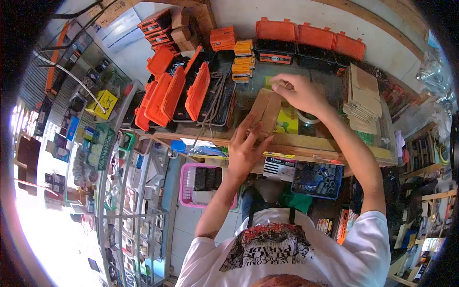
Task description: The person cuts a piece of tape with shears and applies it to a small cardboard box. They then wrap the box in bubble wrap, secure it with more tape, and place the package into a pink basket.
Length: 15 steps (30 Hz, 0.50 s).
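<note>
A long brown cardboard box (266, 110) lies at a slant on the glass-topped counter. My left hand (246, 147) rests on its near end with the fingers spread over the cardboard. At the box's far end my right hand (299, 93) is raised, its fingers curled together; whether anything is between them is too small to tell. Beneath and beside the box shows a yellow-green sheet or pack (288, 119). A roll of clear tape (307, 117) lies partly hidden under my right forearm.
Open orange-lidded cases (165, 98) stand left on the counter, with more (315, 38) along the back. Small orange boxes (243, 60) are stacked behind. Flattened cardboard (362, 95) is piled at right. Below the counter's wooden edge (330, 154) are a pink basket (184, 186) and a blue bin (317, 191).
</note>
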Each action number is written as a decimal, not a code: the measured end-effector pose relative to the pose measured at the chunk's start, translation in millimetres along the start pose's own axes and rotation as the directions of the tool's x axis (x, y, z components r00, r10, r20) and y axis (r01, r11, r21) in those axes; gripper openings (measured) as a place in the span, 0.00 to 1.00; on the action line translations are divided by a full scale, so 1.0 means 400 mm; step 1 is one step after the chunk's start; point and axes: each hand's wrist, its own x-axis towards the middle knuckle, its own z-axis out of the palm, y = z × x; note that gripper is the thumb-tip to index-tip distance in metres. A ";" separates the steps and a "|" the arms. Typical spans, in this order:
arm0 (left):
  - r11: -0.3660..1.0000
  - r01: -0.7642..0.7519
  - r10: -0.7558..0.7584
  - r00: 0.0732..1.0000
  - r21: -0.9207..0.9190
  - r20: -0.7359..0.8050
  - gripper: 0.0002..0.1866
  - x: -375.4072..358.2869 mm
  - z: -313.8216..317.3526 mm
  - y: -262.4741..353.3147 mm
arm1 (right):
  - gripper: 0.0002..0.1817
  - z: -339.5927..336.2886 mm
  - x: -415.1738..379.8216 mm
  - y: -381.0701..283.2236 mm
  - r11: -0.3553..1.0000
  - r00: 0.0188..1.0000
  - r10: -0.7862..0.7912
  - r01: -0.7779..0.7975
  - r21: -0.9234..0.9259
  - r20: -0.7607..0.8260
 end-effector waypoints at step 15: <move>0.999 0.022 -0.022 1.000 0.028 -0.001 0.21 -0.002 0.005 0.006 | 0.35 -0.031 -0.098 -0.023 0.698 0.931 -0.325 0.353 -0.623 0.164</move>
